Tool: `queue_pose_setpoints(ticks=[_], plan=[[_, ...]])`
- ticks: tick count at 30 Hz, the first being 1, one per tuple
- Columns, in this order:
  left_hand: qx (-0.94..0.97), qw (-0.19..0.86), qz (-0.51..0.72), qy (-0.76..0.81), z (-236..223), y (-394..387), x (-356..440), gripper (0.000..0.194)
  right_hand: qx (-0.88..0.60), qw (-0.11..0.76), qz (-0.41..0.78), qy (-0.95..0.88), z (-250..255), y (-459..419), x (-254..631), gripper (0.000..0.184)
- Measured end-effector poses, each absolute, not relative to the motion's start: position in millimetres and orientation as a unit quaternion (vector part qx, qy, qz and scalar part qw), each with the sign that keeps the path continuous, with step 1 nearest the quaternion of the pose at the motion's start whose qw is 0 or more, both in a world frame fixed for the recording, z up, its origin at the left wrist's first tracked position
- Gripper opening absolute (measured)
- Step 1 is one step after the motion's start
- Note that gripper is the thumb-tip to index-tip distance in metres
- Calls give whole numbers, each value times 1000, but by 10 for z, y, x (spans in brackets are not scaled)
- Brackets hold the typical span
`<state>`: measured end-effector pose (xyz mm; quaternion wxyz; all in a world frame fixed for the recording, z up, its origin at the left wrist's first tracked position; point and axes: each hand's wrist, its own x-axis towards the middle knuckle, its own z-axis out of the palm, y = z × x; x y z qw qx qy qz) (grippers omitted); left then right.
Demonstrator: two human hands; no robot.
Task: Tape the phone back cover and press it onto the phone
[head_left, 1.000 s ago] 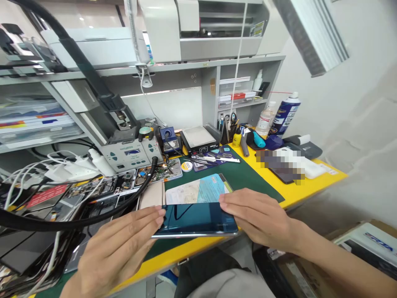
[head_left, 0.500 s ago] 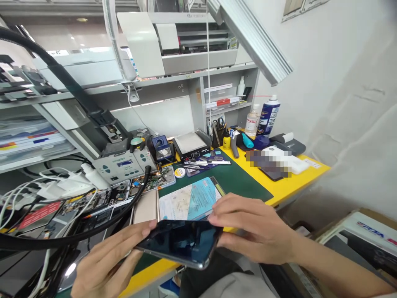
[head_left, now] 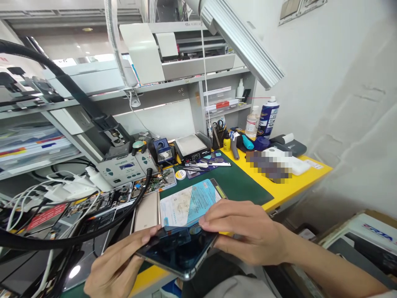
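Observation:
A dark smartphone, glossy screen facing up, is held between my two hands above the bench's front edge. My left hand grips its left end, thumb below and fingers on the top edge. At the right end my right hand pinches the phone, with fingertips on the far edge of the screen. Just beyond the phone lies a blue and white printed sheet on the green mat. A gold phone rests to the left of the sheet.
A black hose loops across the left side over several opened phones. Behind stand a rework station, a hot plate and a tool holder. A spray can and a white phone occupy the yellow right side.
The phone has turned slightly, bringing its near corner lower and a little left. My right hand has shifted slightly left along with it. The camera view has tilted slightly.

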<state>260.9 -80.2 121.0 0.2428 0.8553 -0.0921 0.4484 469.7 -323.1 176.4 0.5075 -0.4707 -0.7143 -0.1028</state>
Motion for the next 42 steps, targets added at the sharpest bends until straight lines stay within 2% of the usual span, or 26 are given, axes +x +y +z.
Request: queue_pose_setpoints(ticks=[9, 10, 12, 15, 17, 21, 24, 25, 29, 31, 34, 35, 42], plan=[[844, 279, 451, -83, 1237, -812, 2680, 53, -447, 464, -171, -746, 1784, -3247, 4673, 20], [836, 317, 446, -48, 1241, -835, 2695, 52, -450, 451, -183, -749, 1791, -3261, 4672, 20], [784, 462, 409, 56, 1289, -916, 2732, 48, -462, 416, -211, -754, 1798, -3290, 4665, 20], [604, 730, 266, 175, 1463, -1109, 2793, 43, -480, 355, -260, -759, 1784, -3313, 4634, 26], [520, 812, 172, 202, 1597, -1249, 2830, 43, -486, 323, -289, -759, 1757, -3302, 4603, 31], [475, 831, 149, 247, 1723, -1405, 2884, 29, -476, 288, -312, -770, 1706, -3246, 4562, 34], [466, 846, 140, 216, 1671, -1380, 2892, 30, -480, 326, -275, -767, 1696, -3252, 4554, 28], [467, 848, 142, 207, 1639, -1358, 2887, 30, -503, 356, -242, -750, 1697, -3270, 4548, 29], [494, 827, 176, 204, 1500, -1271, 2853, 23, -587, 497, -14, -639, 1708, -3339, 4487, 53], [517, 815, 172, 195, 1444, -1246, 2839, 24, -594, 539, 99, -589, 1713, -3320, 4433, 46], [535, 812, 160, 170, 1404, -1247, 2832, 26, -625, 541, 203, -525, 1713, -3232, 4345, 18], [537, 812, 160, 164, 1404, -1259, 2832, 25, -634, 537, 217, -512, 1712, -3204, 4319, 13], [549, 803, 180, 145, 1423, -1338, 2830, 27, -634, 565, 160, -503, 1684, -3159, 4204, 19]])
